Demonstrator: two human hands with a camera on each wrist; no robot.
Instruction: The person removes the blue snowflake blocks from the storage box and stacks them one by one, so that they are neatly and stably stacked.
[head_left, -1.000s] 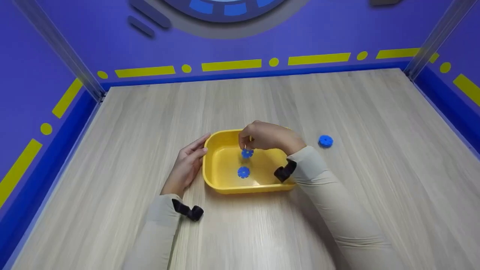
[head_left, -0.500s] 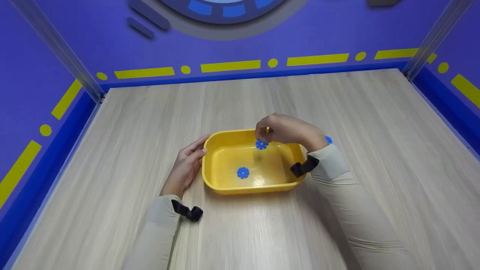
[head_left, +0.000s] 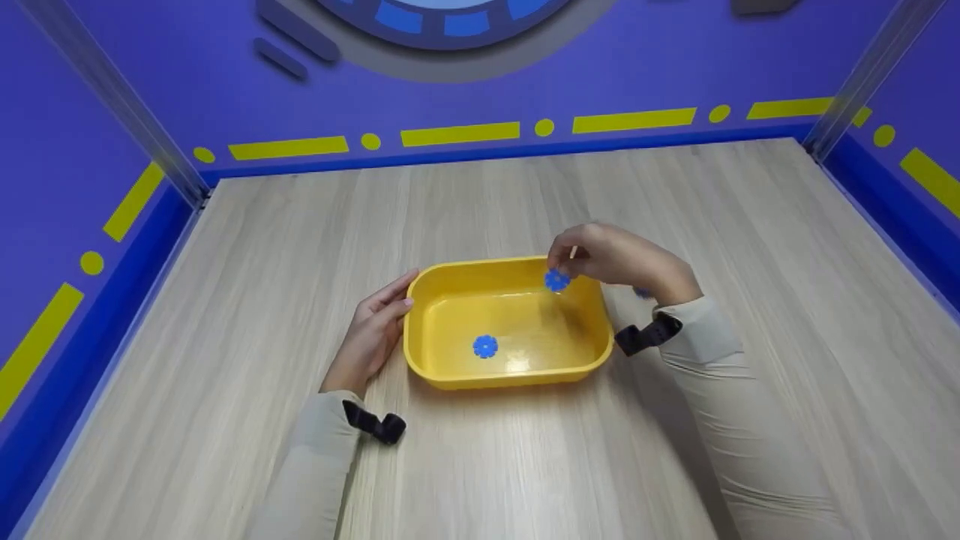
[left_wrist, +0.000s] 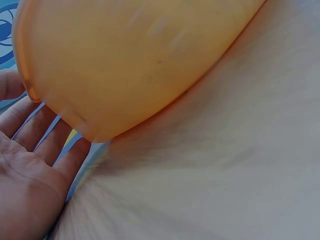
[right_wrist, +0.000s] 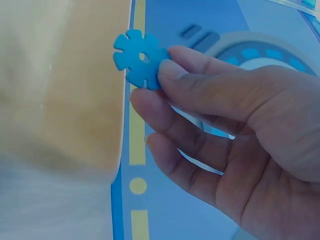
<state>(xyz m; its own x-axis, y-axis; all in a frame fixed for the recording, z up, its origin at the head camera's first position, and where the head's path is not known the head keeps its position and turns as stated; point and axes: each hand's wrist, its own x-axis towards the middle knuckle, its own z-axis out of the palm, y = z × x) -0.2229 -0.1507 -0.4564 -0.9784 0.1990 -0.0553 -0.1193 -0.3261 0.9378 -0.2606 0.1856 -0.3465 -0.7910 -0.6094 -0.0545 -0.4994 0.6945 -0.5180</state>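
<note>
A yellow plastic tub point(head_left: 510, 381) stands on the table. My left hand point(head_left: 373, 330) holds its left end, thumb at the rim and fingers spread along the outer wall, as the left wrist view also shows. My right hand point(head_left: 619, 259) pinches a blue flower-shaped disc point(right_wrist: 135, 60) between thumb and index finger, over the tub's back right corner. Notches run round the disc's edge and a hole sits in its middle. Another blue notched disc point(head_left: 485, 346) lies flat on the tub floor. Part of a blue piece point(head_left: 642, 292) shows beyond my right wrist, mostly hidden.
The light wood tabletop point(head_left: 300, 247) extends around the tub. Purple-blue panels with yellow markings stand along the back point(head_left: 465, 97) and both sides. Black camera mounts point(head_left: 649, 335) are strapped at both wrists; the right one sits close beside the tub's right rim.
My right hand has moved right and slightly back with the blue disc, from above the tub's middle to its back right corner. The left hand, tub and disc inside stay put.
</note>
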